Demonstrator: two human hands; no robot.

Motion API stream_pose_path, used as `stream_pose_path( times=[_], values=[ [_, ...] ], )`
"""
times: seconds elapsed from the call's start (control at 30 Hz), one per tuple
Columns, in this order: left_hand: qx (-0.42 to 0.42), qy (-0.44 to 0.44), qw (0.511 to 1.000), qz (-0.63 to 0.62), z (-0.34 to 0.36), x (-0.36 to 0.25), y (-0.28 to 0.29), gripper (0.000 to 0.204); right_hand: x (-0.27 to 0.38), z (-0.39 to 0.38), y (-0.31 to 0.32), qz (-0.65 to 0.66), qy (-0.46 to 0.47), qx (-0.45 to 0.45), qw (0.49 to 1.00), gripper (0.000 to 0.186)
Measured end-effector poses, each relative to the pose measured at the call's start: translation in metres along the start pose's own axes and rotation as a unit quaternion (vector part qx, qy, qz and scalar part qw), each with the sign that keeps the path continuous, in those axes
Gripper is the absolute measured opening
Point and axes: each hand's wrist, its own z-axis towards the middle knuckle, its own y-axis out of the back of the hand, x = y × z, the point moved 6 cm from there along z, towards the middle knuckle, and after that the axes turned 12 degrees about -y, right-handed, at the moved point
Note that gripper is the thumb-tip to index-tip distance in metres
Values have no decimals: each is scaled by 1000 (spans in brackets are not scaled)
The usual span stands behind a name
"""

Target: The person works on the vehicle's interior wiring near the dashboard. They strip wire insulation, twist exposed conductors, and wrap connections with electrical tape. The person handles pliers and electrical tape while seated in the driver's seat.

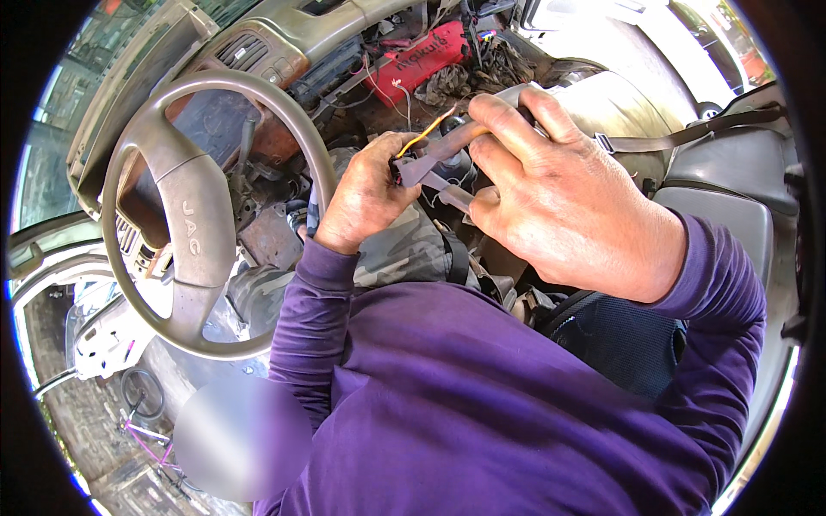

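Note:
My left hand (366, 193) is closed, its thumb and fingers pinched around the end of a yellow wire (422, 136). A small dark piece, partly hidden by the fingers, shows beside the wire. My right hand (559, 185) grips a pair of worn pliers (440, 153), fingers over the upper brown handle and thumb under the lower one. The jaws of the pliers meet my left fingertips, so what lies between them is hard to make out. Both hands are in front of my chest, right of the steering wheel (196, 219).
A torn-open dashboard (297, 30) has loose wires hanging below it. Beyond my hands lie a red box (422, 60) and a dark tangled bundle (499, 69). The grey passenger seat (718, 224) and a seat belt (688, 138) are at the right. Outside the left door stands a bicycle (144, 396).

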Motion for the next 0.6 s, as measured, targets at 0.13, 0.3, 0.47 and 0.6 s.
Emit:
stream_pose_path(
  times=[0.13, 0.3, 0.47, 0.6],
  values=[
    [-1, -25, 1000, 9, -2, 2, 2, 59, 2, 3, 0, -6, 5, 10, 1000, 18],
    [-11, 5, 997, -71, -5, 8, -2, 59, 3, 6, 2, -9, 20, 24, 999, 18],
    [-12, -14, 999, -47, -6, 5, -2, 63, 4, 6, 0, -31, 25, 18, 999, 18],
    [-9, -13, 997, -71, -7, 9, -2, 64, 4, 5, 1, -24, 28, 26, 999, 18]
  ],
)
